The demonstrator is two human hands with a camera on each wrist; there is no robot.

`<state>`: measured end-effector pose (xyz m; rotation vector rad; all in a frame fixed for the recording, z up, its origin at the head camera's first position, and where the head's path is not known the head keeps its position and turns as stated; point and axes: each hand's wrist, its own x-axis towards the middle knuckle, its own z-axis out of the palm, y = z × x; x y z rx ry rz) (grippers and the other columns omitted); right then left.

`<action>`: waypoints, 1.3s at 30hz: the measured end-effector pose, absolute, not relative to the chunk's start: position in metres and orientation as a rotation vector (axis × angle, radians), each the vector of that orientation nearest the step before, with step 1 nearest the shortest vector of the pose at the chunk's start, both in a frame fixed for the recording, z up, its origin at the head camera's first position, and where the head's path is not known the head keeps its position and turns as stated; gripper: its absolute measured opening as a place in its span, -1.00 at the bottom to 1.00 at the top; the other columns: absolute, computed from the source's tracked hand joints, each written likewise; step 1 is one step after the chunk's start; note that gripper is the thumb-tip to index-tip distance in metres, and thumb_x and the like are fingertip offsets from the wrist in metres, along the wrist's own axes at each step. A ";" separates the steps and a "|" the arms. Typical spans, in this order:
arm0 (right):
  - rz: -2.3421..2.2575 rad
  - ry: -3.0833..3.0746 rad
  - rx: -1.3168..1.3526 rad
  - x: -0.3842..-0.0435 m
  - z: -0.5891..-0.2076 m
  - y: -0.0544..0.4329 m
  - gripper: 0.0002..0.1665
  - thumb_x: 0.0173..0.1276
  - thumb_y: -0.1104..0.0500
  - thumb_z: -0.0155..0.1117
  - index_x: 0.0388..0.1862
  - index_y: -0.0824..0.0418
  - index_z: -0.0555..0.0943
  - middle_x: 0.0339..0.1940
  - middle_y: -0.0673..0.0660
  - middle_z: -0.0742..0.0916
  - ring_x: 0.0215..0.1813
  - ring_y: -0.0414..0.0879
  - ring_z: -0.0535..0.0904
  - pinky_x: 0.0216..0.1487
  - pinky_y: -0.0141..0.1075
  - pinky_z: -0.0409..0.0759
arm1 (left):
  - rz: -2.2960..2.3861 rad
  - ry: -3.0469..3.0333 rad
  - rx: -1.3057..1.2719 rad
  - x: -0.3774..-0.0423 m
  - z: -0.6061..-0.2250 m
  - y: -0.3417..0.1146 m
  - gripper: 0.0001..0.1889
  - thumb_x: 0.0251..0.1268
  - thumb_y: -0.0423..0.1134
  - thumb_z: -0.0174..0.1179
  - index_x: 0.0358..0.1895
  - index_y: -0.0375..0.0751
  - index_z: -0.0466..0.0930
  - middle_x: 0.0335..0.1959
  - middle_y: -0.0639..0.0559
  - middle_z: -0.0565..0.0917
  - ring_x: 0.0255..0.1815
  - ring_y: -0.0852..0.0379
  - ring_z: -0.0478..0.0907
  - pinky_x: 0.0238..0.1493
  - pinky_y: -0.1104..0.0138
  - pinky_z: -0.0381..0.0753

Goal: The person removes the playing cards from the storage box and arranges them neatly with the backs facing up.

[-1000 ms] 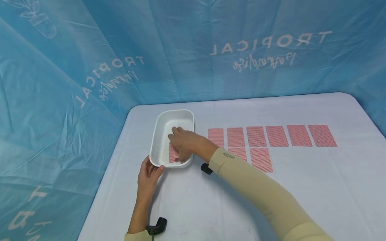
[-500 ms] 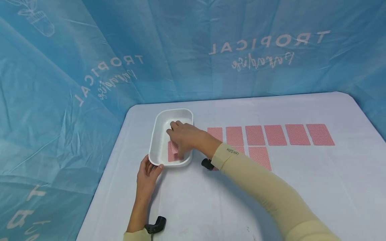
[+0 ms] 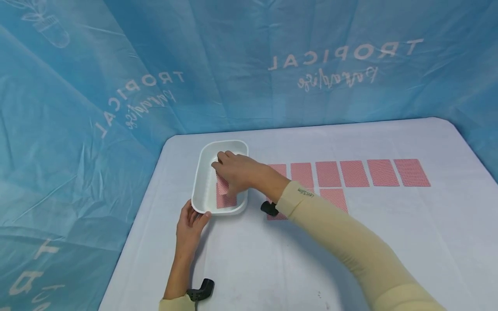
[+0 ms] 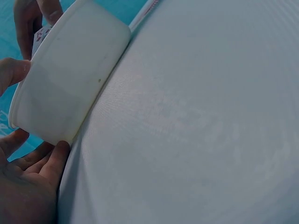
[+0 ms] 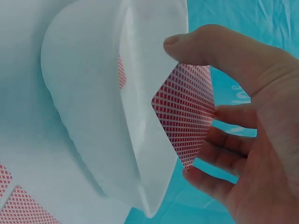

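Note:
A white plastic tub [image 3: 198, 185] stands at the left of the table. My left hand [image 3: 189, 229] grips its near left corner, thumb over the rim and fingertips against the outer wall in the left wrist view. My right hand [image 3: 238, 173] is over the tub, pinching a playing card [image 5: 184, 114] with a red patterned back between thumb and fingertips. The held card hangs tilted; part of its printed face shows in the left wrist view. Below it, another red-backed card [image 3: 225, 202] lies on the tub floor, partly covered by the hand and held card.
Right of the tub, several red-backed cards [image 3: 354, 173] lie face down in a spaced row, with a shorter second row [image 3: 334, 198] nearer, partly hidden by the right sleeve [image 3: 330, 224]. A white cloth covers the table [image 3: 249, 268]. Blue printed curtains [image 3: 233, 65] hang behind and at the left.
My right hand has risen and shifted toward the tub's far side, lifting a card off the one on the tub floor. The left hand keeps its grip on the corner.

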<state>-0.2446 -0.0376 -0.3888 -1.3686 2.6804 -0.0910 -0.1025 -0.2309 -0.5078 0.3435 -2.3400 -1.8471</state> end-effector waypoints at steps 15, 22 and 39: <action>-0.061 2.689 -1.282 -0.244 -0.375 -0.008 0.00 -0.05 -0.19 0.45 0.35 0.14 0.33 0.06 0.03 0.39 0.03 -0.12 0.26 -0.06 -0.35 0.49 | -1.786 -2.378 0.381 -0.101 -0.507 -0.228 -0.22 0.20 -0.11 0.36 0.45 -0.06 0.16 0.36 -0.01 0.34 0.35 0.06 0.31 0.14 0.52 0.43; -0.103 2.690 -1.265 -0.245 -0.377 0.006 0.05 -0.05 -0.19 0.48 0.38 0.17 0.31 0.08 0.06 0.38 0.06 -0.09 0.27 -0.02 -0.30 0.50 | -1.803 -2.354 0.359 -0.102 -0.509 -0.230 -0.21 0.18 -0.08 0.37 0.44 -0.06 0.17 0.35 -0.02 0.34 0.35 0.06 0.31 0.13 0.54 0.43; -0.113 2.698 -1.172 -0.246 -0.385 0.041 0.08 -0.01 -0.25 0.45 0.43 0.15 0.28 0.12 0.05 0.40 0.11 -0.09 0.28 0.10 -0.27 0.49 | -1.766 -2.429 0.407 -0.094 -0.471 -0.213 -0.27 0.28 -0.26 0.27 0.46 -0.23 0.11 0.38 -0.18 0.30 0.37 -0.09 0.28 0.18 0.42 0.41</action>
